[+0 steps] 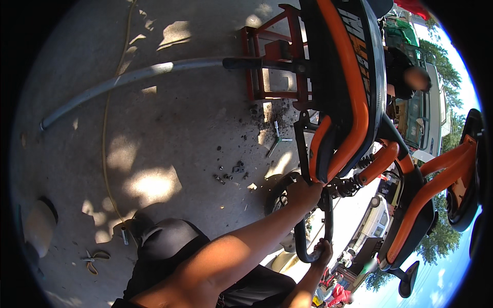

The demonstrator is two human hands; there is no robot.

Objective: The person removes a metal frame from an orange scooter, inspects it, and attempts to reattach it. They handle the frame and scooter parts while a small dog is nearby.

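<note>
A black bent tubular bar (301, 237) hangs below the orange and black vehicle frame (354, 97), forming a narrow loop. My left hand (305, 195) is closed at the upper end of this bar, just under an orange tube; its fingertips are hidden. Lower down, my right hand (323, 251) wraps around the bar by its rounded bend. Close to my left hand are a coil-spring shock absorber (350, 186) and a dark wheel (275, 197), partly covered by my arm.
A Y-shaped socket wrench (278, 139) and loose bolts (226, 177) lie on the concrete. Beyond stands a red metal stand (251, 66), with a long metal pipe (128, 76) reaching left. A yellow hose (105, 128) and yellow-handled pliers (92, 261) lie left. Another person (400, 72) is beyond the vehicle.
</note>
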